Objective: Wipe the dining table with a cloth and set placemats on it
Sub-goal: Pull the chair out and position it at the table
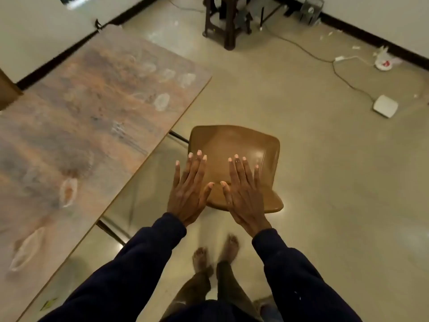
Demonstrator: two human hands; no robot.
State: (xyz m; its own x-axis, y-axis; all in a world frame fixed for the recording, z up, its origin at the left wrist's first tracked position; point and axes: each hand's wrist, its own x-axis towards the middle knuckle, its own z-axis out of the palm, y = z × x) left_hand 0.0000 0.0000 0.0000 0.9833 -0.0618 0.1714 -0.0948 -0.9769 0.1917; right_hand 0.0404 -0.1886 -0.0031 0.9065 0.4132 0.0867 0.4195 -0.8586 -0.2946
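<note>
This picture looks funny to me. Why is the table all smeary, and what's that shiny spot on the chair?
Head view: the table is smeared by motion blur, its marks soft; the left hand and right hand look sharper. Same view: the spot on the chair is light glare, and the wide lens bends the baseboard.

Dim, warm indoor light; glare streaks the floor (232, 73) toward 12 o'clock. Motion blur smears the worktop (69, 140) at 9 o'clock, and edges bow.
</note>
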